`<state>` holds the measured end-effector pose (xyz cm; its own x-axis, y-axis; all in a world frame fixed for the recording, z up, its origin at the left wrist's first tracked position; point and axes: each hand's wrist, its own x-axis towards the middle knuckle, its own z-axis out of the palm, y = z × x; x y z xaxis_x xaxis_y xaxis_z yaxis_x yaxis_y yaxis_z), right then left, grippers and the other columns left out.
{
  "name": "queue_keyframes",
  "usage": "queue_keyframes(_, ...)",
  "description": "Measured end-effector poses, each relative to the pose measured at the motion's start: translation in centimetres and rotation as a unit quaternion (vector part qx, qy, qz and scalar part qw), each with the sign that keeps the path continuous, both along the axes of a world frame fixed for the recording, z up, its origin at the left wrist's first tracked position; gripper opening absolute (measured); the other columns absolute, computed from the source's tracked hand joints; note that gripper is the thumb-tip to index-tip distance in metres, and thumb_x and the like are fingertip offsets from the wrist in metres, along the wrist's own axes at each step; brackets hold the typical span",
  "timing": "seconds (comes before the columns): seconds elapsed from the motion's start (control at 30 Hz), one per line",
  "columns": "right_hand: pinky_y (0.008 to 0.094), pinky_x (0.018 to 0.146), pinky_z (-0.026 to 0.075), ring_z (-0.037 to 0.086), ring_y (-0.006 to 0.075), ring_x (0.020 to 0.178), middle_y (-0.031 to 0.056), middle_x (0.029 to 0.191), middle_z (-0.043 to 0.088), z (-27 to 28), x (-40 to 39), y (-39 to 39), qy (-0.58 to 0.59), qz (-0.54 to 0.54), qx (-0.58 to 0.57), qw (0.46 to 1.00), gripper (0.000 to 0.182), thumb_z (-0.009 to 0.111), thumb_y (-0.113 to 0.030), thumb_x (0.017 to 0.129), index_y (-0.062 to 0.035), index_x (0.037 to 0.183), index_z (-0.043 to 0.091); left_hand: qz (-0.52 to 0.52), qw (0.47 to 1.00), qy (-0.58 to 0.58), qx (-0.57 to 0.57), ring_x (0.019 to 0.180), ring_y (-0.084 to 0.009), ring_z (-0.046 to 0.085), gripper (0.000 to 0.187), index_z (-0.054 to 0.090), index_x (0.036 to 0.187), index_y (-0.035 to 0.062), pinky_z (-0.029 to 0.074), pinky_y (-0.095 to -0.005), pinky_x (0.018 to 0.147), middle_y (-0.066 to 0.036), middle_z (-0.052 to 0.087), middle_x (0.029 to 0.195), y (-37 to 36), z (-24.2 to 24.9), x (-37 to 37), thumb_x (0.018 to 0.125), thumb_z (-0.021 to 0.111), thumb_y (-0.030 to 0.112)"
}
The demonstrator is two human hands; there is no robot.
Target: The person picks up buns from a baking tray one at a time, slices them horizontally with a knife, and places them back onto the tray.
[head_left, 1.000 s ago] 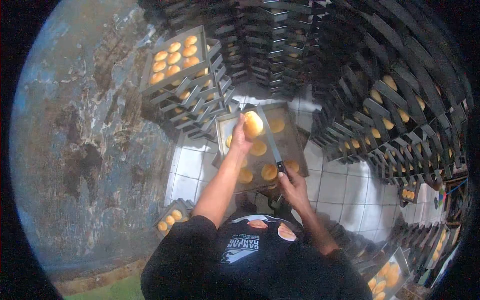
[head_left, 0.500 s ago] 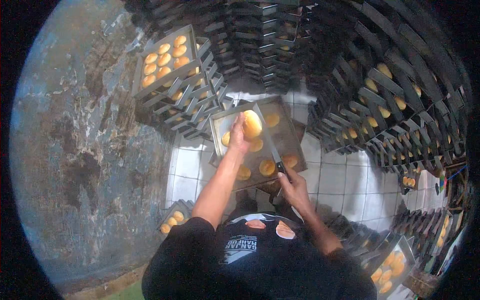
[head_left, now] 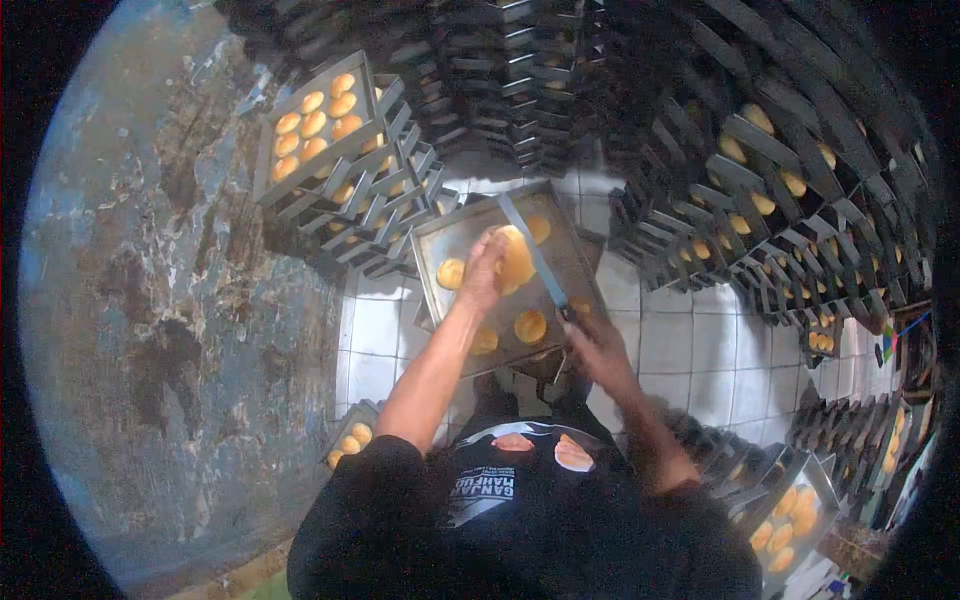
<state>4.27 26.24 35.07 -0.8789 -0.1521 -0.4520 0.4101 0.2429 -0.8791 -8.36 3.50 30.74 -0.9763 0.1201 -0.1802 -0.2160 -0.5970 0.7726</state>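
My left hand [head_left: 482, 274] is closed around a golden bread bun [head_left: 517, 262], holding it over a metal baking tray [head_left: 578, 255]. In my right hand [head_left: 596, 345] is a long knife [head_left: 533, 250] with a dark handle. Its blade slants along the right side of the held bun, overlapping the bun's edge in this view. Other round buns lie on the tray, among them a bun [head_left: 450, 273] left of my left hand and a bun [head_left: 530, 325] near the front edge. The held bun partly covers another behind it.
At upper left, a stack of trays [head_left: 385, 185] beside the worn wall [head_left: 170, 330] is topped with buns. Tall stacks of dark trays [head_left: 770, 190] rise at right and ahead. More bun trays sit at lower right [head_left: 800, 520] and lower left. White floor tiles [head_left: 665, 350] show between them.
The knife and my right hand have moved slightly forward, away from my body. My left hand has turned more over the bun, and the bun sits a little lower and further right.
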Motion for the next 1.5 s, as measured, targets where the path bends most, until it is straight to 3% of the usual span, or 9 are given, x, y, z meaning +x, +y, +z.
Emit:
queue_keyframes(0.07,0.0362,0.073,0.054,0.066,0.0200,0.080,0.0141,0.089,0.070,-2.1,-2.6,0.5,0.190,0.055,0.088,0.976,0.045,0.061,-0.032,0.098,-0.0036,0.132,0.059,0.003,1.000,-0.004,0.002,0.087,-0.0122,0.066,0.029,0.061,0.110,0.0129,0.057,-0.0329,0.079,0.003,0.066,0.097,0.8,-0.7,-0.1,0.092,0.072,0.033)
queue_keyframes(0.17,0.0297,0.051,0.044,0.054,0.0108,0.054,0.0031,0.071,0.062,2.1,-2.5,0.5,0.136,0.042,0.048,0.989,0.041,0.056,-0.036,0.099,-0.0032,0.122,0.065,-0.005,1.000,-0.003,0.005,0.086,-0.0115,0.066,0.027,0.061,0.110,0.0123,0.057,-0.0315,0.077,0.002,0.067,0.097,-0.3,0.4,-0.6,0.093,0.071,0.030)
queue_keyframes(0.6,0.0277,0.044,0.039,0.050,0.0092,0.049,0.0011,0.065,0.059,-0.1,-2.5,0.5,0.198,0.028,0.007,0.980,0.032,0.062,-0.032,0.097,-0.0015,0.096,0.069,-0.062,0.997,-0.006,-0.052,0.084,-0.0167,0.070,0.029,0.059,0.108,0.0072,0.059,-0.0333,0.076,-0.006,0.069,0.095,-0.9,-2.5,-1.8,0.090,0.073,0.026)
queue_keyframes(0.7,0.0278,0.047,0.041,0.053,0.0097,0.054,0.0011,0.068,0.061,1.1,0.4,2.4,0.079,0.065,0.042,0.994,0.031,0.062,-0.031,0.096,-0.0011,0.104,0.068,-0.041,0.999,-0.018,-0.015,0.084,-0.0173,0.070,0.028,0.058,0.107,0.0072,0.059,-0.0336,0.076,-0.006,0.070,0.095,-2.1,-1.0,-1.3,0.090,0.072,0.024)
queue_keyframes(0.77,0.0380,0.080,0.053,0.068,0.0233,0.085,0.0156,0.099,0.071,0.2,1.1,2.8,-0.002,0.080,0.013,0.997,0.042,0.058,-0.034,0.098,-0.0036,0.127,0.064,-0.057,0.998,-0.028,-0.028,0.083,-0.0172,0.070,0.026,0.058,0.107,0.0082,0.059,-0.0338,0.076,-0.006,0.069,0.095,-1.7,-1.3,-0.9,0.090,0.072,0.022)
queue_keyframes(0.87,0.0356,0.082,0.054,0.068,0.0215,0.087,0.0159,0.098,0.071,-2.3,-2.2,0.1,0.099,0.055,0.003,0.994,0.041,0.059,-0.031,0.099,-0.0035,0.129,0.062,-0.073,0.996,-0.041,-0.040,0.082,-0.0167,0.069,0.024,0.058,0.106,0.0086,0.059,-0.0337,0.074,-0.005,0.068,0.094,0.9,-3.5,-0.2,0.091,0.072,0.021)
queue_keyframes(1.1,0.0359,0.077,0.055,0.068,0.0213,0.081,0.0155,0.097,0.071,-3.3,-0.1,2.3,0.118,0.067,0.014,0.991,0.042,0.063,-0.028,0.097,-0.0015,0.130,0.061,-0.038,0.997,-0.068,-0.028,0.082,-0.0178,0.069,0.019,0.059,0.104,0.0095,0.058,-0.0345,0.072,-0.004,0.067,0.092,-0.6,-2.6,-1.7,0.090,0.070,0.018)
queue_keyframes(1.2,0.0365,0.075,0.055,0.068,0.0207,0.078,0.0154,0.096,0.071,-3.2,1.2,2.8,0.004,0.065,0.031,0.997,0.040,0.064,-0.026,0.097,-0.0017,0.129,0.061,-0.042,0.995,-0.081,-0.026,0.083,-0.0185,0.069,0.019,0.059,0.103,0.0097,0.059,-0.0355,0.072,-0.005,0.067,0.093,0.0,-2.2,-0.9,0.090,0.070,0.018)
queue_keyframes(1.5,0.0323,0.076,0.054,0.067,0.0175,0.085,0.0130,0.100,0.071,-6.3,-1.2,0.8,0.098,0.039,0.061,0.993,0.035,0.062,-0.021,0.099,-0.0038,0.129,0.062,0.001,0.989,-0.131,-0.065,0.084,-0.0178,0.068,0.019,0.060,0.107,0.0093,0.058,-0.0359,0.073,-0.003,0.067,0.095,2.5,-4.9,-1.5,0.092,0.067,0.019)
